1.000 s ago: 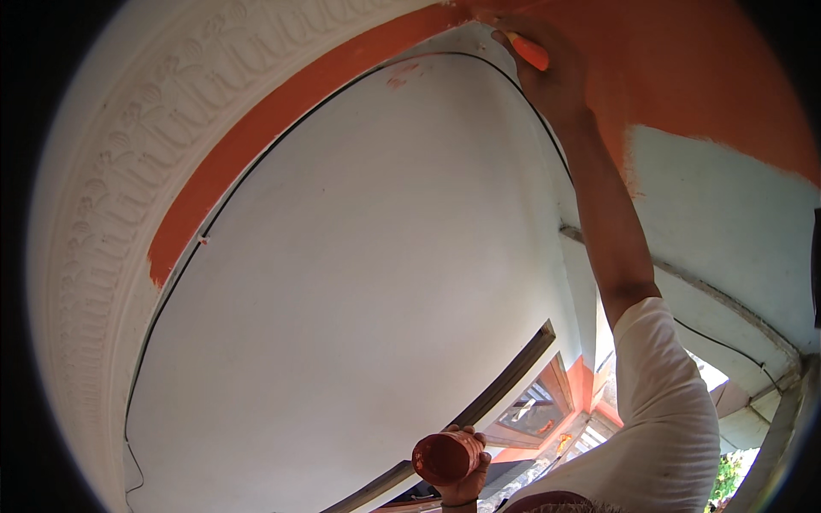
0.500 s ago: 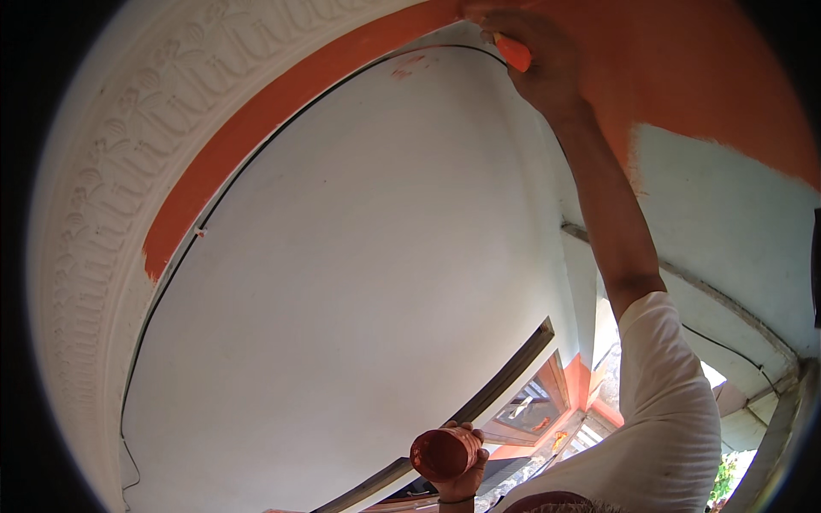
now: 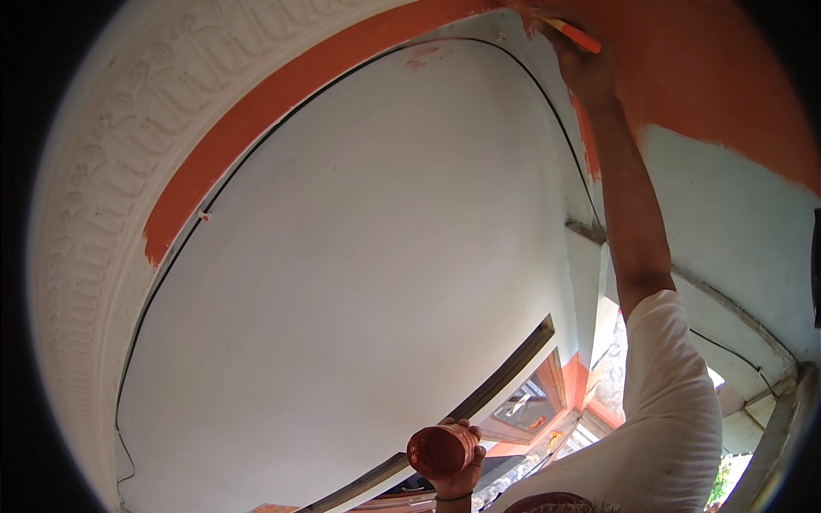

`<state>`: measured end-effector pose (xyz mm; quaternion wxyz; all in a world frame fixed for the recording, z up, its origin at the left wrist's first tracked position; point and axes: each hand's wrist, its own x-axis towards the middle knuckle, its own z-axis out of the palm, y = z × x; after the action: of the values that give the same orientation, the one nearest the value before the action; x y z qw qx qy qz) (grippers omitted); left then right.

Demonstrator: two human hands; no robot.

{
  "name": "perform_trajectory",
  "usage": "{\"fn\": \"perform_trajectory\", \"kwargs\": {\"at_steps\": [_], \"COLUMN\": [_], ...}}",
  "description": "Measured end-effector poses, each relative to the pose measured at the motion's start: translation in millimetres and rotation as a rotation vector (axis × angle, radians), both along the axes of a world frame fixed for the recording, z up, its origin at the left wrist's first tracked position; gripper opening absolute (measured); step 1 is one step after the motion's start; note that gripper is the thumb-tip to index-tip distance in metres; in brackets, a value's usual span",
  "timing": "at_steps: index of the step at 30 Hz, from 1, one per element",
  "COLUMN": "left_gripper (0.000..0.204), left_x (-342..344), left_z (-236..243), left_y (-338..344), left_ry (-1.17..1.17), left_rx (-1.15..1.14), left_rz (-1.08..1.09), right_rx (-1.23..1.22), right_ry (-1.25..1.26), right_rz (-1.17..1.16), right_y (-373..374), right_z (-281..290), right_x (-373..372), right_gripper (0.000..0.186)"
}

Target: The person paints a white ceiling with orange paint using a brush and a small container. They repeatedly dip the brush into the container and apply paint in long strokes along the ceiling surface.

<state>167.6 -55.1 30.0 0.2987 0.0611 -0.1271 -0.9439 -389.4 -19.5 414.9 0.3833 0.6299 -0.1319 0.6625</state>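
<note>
My right hand (image 3: 586, 68) is raised high against the wall and grips an orange-handled paintbrush (image 3: 575, 34), its tip at the corner where the orange painted band (image 3: 256, 128) meets the orange wall patch (image 3: 701, 94). My right arm in a white sleeve (image 3: 667, 402) stretches up from the lower right. Low at the bottom centre, my left hand (image 3: 457, 474) holds a small round paint container (image 3: 438, 451) smeared with orange paint.
A large pale wall (image 3: 359, 274) fills the middle, edged by a thin black cable (image 3: 171, 274). A white ornamental moulding (image 3: 94, 205) runs along the left. A dark window frame (image 3: 505, 376) and orange-trimmed openings (image 3: 556, 402) lie below.
My right hand with the brush has shifted slightly up and left along the corner of the orange band. The left hand and its container have stayed in place.
</note>
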Motion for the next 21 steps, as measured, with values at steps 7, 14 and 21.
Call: {"fn": "perform_trajectory", "kwargs": {"at_steps": [7,14,21], "left_gripper": [0.066,0.054,0.057], "left_x": [1,-4,1], "left_z": [-7,6,1], "left_y": [1,10,11], "left_ry": [-0.053,-0.071,-0.065], "left_rx": [-0.011,0.043,0.075], "left_rz": [0.016,0.055,0.073], "right_rx": [-0.204,-0.146,-0.229], "right_ry": [0.018,0.002,-0.082], "right_rz": [-0.660,-0.673,-0.518], "right_y": [-4,4,-14], "right_z": [5,-3,7], "right_x": [60,91,59], "right_gripper": [0.022,0.020,0.023]}}
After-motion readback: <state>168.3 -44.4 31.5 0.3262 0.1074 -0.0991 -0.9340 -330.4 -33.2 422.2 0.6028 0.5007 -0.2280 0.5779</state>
